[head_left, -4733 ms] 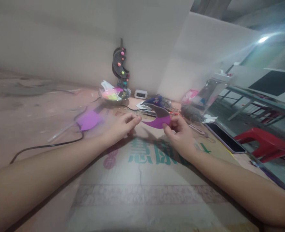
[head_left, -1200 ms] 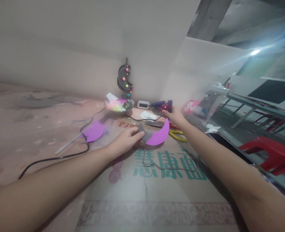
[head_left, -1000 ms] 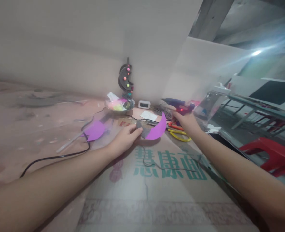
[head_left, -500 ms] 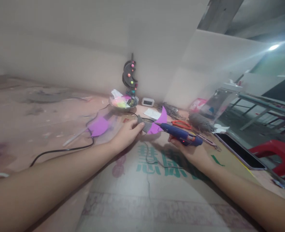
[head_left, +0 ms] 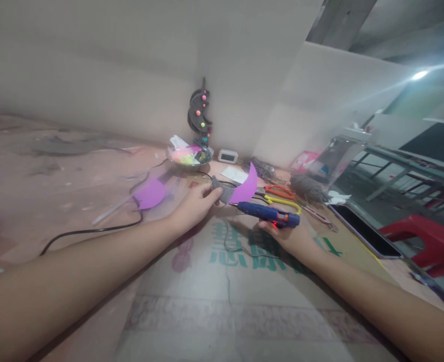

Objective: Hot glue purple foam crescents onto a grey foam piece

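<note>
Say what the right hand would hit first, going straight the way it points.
Led by the blue plastic glue gun, the right hand would probably first meet the thin purple crescent, partly covered in grey, pinched in the left hand. Depth is unclear; the nozzle may be touching it.

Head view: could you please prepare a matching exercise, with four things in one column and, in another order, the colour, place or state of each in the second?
1. glue gun
2. crescent piece
3. phone
4. stool

A. dark-faced, lying flat
B. pinched by the left hand
C. red
D. held in the right hand

Right pairs: 1-D, 2-B, 3-A, 4-C
</note>
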